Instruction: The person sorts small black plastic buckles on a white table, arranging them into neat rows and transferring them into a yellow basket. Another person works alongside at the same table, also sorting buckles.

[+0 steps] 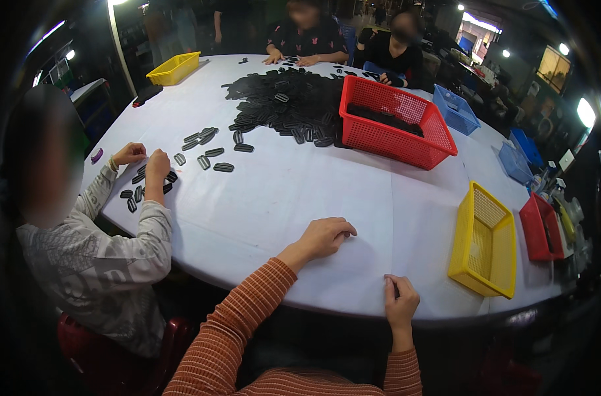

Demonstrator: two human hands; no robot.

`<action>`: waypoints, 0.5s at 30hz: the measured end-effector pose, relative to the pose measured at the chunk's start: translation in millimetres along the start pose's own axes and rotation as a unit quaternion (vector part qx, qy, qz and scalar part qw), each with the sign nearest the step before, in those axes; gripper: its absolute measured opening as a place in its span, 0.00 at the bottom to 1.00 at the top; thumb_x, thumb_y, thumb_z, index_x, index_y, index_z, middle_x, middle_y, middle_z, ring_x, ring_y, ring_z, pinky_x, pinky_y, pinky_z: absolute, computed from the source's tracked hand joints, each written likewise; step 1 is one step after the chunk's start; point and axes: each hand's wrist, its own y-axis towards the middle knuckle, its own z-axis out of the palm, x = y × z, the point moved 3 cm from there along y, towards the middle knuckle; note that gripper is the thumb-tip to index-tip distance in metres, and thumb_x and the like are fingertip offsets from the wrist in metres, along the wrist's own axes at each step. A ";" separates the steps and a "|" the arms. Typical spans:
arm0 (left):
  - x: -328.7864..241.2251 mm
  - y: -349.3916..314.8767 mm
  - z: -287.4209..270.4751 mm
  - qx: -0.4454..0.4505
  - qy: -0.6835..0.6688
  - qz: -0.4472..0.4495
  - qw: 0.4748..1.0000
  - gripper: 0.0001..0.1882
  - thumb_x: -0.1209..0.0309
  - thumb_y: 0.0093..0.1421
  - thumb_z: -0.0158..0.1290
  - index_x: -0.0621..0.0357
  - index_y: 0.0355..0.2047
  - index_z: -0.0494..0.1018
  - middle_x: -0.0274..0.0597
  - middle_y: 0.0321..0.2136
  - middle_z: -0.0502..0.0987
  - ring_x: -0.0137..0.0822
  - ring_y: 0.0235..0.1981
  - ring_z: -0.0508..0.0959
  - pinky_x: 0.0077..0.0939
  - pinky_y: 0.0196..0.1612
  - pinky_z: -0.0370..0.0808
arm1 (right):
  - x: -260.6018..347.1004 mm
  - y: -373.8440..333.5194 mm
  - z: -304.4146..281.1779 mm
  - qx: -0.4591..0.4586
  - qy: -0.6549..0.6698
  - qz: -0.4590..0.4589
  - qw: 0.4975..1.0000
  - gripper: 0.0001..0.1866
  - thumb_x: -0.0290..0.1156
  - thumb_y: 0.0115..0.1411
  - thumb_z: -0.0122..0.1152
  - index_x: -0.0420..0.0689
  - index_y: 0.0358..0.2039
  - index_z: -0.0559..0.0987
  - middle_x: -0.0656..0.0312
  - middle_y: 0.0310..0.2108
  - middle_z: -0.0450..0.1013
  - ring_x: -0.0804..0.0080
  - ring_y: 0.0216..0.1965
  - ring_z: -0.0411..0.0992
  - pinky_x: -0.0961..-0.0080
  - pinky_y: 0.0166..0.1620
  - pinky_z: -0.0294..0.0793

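Observation:
My left hand (325, 237) rests over the white tabletop, its fingers bent and closed together, and nothing shows at the fingertips. Lower and to the right, near the table's front edge, my right hand (401, 300) is curled with the thumb along the fingers. A dark patch lies between that thumb and the fingers; whether it is a small thing or shadow I cannot make out. Neither hand touches the black plastic slide buckles (223, 167) that lie loose farther left. Behind them spreads a large heap of the same buckles (267, 99).
A red basket (393, 144) with dark contents stands beside the heap. To my right are a yellow basket (464, 254) and a smaller red one (533, 228). Blue baskets (460, 113) line the far right. A co-worker's hands (157, 165) handle buckles at left; two people sit across.

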 end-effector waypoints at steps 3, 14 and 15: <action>12.1 8.0 4.5 0.021 -0.029 -0.050 0.998 0.14 0.81 0.58 0.46 0.58 0.39 0.80 0.43 0.35 0.81 0.40 0.36 0.81 0.30 0.42 0.77 | 0.6 4.5 -3.2 0.008 -0.017 0.002 1.000 0.04 0.26 0.58 0.62 0.42 0.32 0.83 0.60 0.23 0.74 0.70 0.18 0.69 0.75 0.24 0.68; 3.0 3.6 -17.9 -0.071 -0.084 -0.065 0.992 0.30 0.78 0.60 0.51 0.55 0.64 0.62 0.39 0.31 0.77 0.33 0.29 0.76 0.27 0.38 0.75 | 3.8 3.6 4.0 0.023 -0.029 0.026 0.999 0.06 0.25 0.60 0.58 0.39 0.32 0.83 0.60 0.23 0.73 0.72 0.19 0.67 0.74 0.23 0.64; -8.4 5.8 -39.0 -0.118 -0.159 -0.096 0.975 0.36 0.79 0.60 0.52 0.54 0.69 0.55 0.35 0.29 0.75 0.27 0.26 0.73 0.23 0.34 0.74 | 0.3 1.4 6.5 0.029 -0.024 0.027 0.999 0.06 0.25 0.60 0.58 0.39 0.33 0.82 0.59 0.24 0.73 0.71 0.20 0.68 0.74 0.24 0.63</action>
